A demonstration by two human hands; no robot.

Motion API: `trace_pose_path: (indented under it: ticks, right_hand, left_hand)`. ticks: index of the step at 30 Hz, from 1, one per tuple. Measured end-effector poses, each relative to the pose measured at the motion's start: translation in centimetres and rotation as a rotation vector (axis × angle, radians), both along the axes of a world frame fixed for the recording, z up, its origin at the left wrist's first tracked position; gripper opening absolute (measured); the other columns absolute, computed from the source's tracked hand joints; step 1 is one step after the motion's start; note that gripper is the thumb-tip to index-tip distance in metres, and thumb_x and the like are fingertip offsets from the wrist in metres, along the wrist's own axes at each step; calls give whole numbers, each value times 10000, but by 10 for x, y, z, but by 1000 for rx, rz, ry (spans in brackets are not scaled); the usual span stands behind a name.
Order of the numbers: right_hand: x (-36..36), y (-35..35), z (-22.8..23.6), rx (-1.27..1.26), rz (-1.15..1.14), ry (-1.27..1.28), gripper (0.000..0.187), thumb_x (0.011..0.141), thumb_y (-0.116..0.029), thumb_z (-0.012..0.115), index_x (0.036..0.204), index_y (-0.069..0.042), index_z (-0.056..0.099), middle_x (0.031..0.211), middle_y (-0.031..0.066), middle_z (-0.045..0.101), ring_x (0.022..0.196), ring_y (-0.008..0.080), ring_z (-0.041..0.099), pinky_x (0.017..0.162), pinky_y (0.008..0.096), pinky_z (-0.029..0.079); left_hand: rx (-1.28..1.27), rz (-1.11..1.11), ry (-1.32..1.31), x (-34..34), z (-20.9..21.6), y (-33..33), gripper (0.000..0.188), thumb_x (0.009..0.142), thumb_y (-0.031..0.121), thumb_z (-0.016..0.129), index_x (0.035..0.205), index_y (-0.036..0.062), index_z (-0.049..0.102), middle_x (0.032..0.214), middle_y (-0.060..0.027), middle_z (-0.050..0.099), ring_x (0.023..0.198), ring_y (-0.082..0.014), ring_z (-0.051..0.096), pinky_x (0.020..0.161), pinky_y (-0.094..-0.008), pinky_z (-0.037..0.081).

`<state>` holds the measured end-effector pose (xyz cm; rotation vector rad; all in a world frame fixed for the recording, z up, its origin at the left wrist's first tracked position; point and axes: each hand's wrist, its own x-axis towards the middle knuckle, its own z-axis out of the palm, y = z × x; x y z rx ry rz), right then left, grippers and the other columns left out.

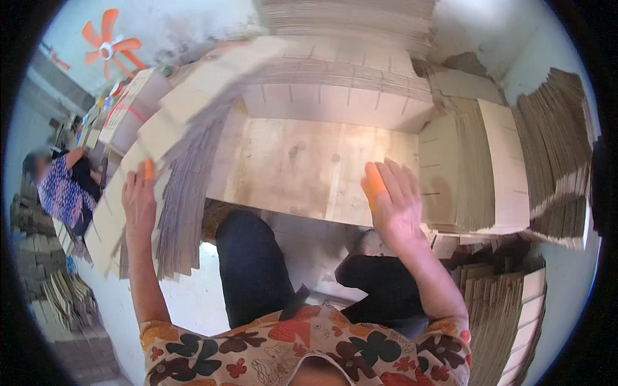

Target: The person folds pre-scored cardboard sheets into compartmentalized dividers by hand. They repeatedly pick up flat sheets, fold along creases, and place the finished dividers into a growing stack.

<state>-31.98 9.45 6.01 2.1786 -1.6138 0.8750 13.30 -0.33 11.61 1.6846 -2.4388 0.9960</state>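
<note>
My left hand [140, 199] lies on the long slotted cardboard strip [187, 96] at the left, its fingers stretched out over the board. Part of that strip is smeared by motion. Under it stand many thin cardboard sheets [187, 199] on edge, packed together. Over the right part of the bare wooden tabletop [290, 154] hangs my right hand [396, 202], fingers extended and holding nothing visible. Each hand wears an orange finger cover. Along the table's far side, a row of slotted cardboard [335, 100] faces me.
More cardboard stacks stand at the right [476, 167] and far right [557, 154], with another bundle [502, 309] low at the right. An orange-bladed fan [108, 48] is at the upper left. Another person [67, 186] sits at the far left. My legs are below the table edge.
</note>
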Motion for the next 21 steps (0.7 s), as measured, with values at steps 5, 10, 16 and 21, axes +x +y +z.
trace_pose_path:
  ticks: [5,10,16,21]
  right_hand:
    - [-35,-40,-42,171,-71,-66,283,777,-89,636,1039,9,598,1029,165,606,1027,320,564,873,451,446]
    - [-102,-90,-50,101,-310,-456,347,814,-192,684,1089,4,606,875,178,656,818,293,640,696,364,512]
    - [-253,-219,-91,159,-434,-554,534,844,-377,654,1243,-46,526,1047,139,615,765,184,619,575,284,476]
    - [-202,-273,-37,495,-617,-1502,528,864,-472,591,1165,-40,549,1030,106,579,800,208,596,536,303,468]
  left_hand:
    - [363,252,91,97,-84,-34,593,762,110,654,1302,2,433,1049,-182,585,971,-381,547,773,-456,456]
    - [194,304,324,40,-52,-50,481,803,249,691,1191,-1,559,1008,-232,616,911,-407,582,768,-453,461]
    - [506,-263,995,-119,-92,-109,612,837,217,653,1356,3,409,1340,-229,433,1250,-356,404,983,-415,402]
    - [436,-503,724,-214,-116,-202,765,842,390,629,1421,23,288,1410,-247,355,1330,-383,300,1089,-424,259]
